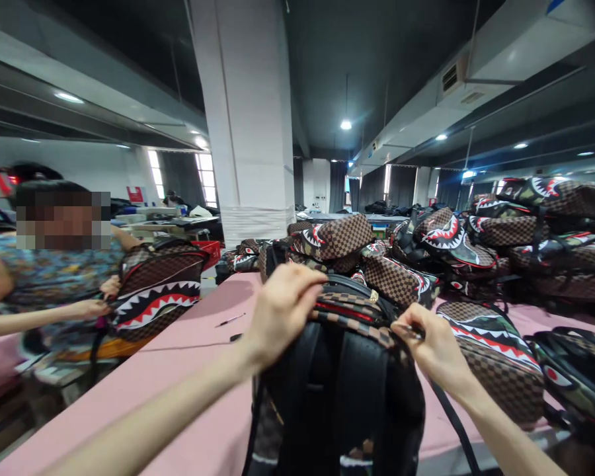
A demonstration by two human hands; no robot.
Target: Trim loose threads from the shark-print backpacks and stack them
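Note:
A brown checkered backpack (334,390) stands upright in front of me, its black padded back and straps facing me. Its top opening is partly unzipped and shows a red strip inside. My left hand (285,314) is closed on the top left edge, near the black carry handle (350,285). At the top right corner my right hand (434,340) pinches the bag's edge by the zipper. Something small and dark shows at those fingertips, but I cannot tell whether it is the zipper pull.
Pink cloth covers the table (203,383), where a pen (231,320) lies. Piled backpacks (451,241) with shark-mouth prints fill the far and right sides. One checkered backpack (500,370) lies close on the right. At left a co-worker (54,277) handles another backpack (158,291). A white pillar (250,132) rises behind.

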